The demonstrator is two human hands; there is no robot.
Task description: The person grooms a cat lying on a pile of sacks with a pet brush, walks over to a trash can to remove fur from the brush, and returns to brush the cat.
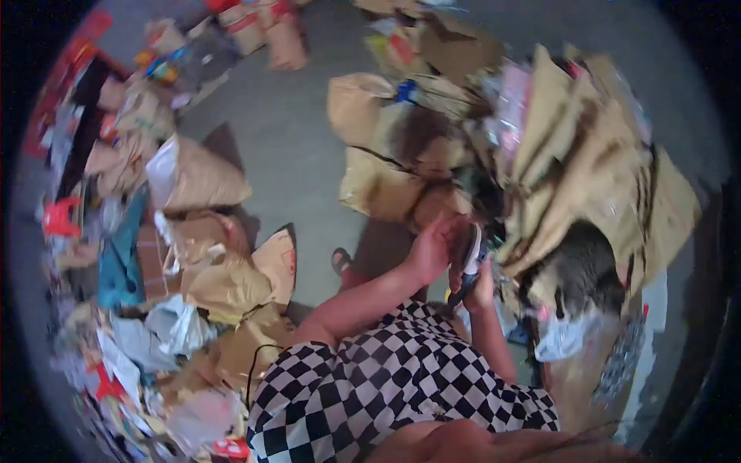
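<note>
Both of my hands are close together in front of the checkered clothing, at a blurred dark and whitish object (468, 258). My left hand (440, 243) is on its left side, with fingers bent towards it; whether they grip it is smeared by motion. From the right and below, my right hand (482, 289) is wrapped round the lower part of the object. Just beyond the hands lie brown paper sacks (382, 185) and a dark, blurred item (480, 189).
Flattened brown sacks and cardboard (571, 162) are heaped at the right, with a grey furry shape (587, 266) against them. Sacks (204, 177), plastic bags (181, 324) and a teal cloth (122, 255) crowd the left. Grey floor (285, 147) shows between the heaps.
</note>
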